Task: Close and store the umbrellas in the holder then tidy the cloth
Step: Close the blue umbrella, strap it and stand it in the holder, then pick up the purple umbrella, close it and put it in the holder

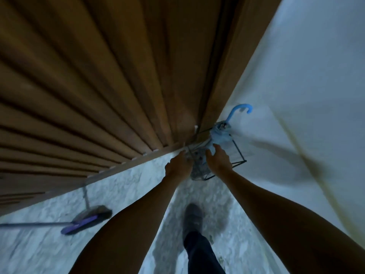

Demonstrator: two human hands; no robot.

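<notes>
A black wire umbrella holder (240, 155) stands on the floor in the corner between the slatted wooden wall and the white wall. A closed light-blue umbrella (220, 135) with a hooked blue handle (240, 108) stands in it. Grey patterned fabric (198, 167) sits in the holder's near side; blur hides whether it is a cloth or a second umbrella. My left hand (177, 166) reaches to the holder's left edge beside that fabric, its grip unclear. My right hand (219, 160) is over the holder with fingers spread, the tips at the blue umbrella's canopy.
A broom with a purple head (85, 224) lies on the pale stone floor to the left, its handle pointing left. My foot in a dark shoe (192, 216) stands just behind the holder. The brown slatted wall (98, 95) fills the left and top.
</notes>
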